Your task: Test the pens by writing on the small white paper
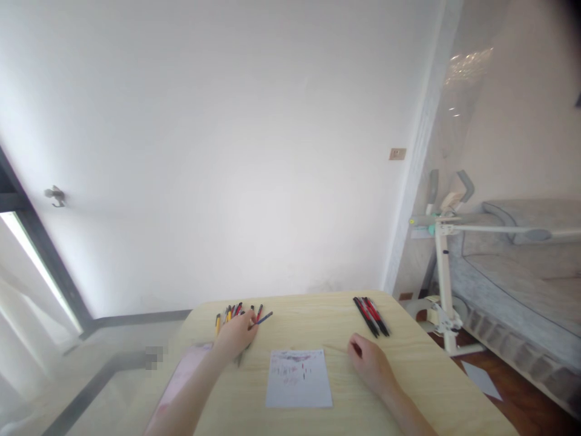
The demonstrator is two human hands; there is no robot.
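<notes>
My left hand point(238, 334) is closed in a pinch around a dark blue pen point(265, 318), at the near side of a loose group of pens. In that group I see a yellow pen point(218, 324) and several red, black and grey ones, partly hidden by the hand. My right hand point(370, 361) rests on the table, fingers loosely curled into a fist with nothing visible in them. Beyond it several black and red pens point(372, 316) lie side by side. Between my hands lies a white sheet point(299, 393) with small dark and reddish marks.
The light wooden table point(308, 321) stands against a white wall point(254, 151). A pinkish flat item point(188, 369) lies under my left forearm. To the right are a white exercise-machine frame point(443, 266), a grey sofa point(512, 266) and a paper on the floor point(482, 380).
</notes>
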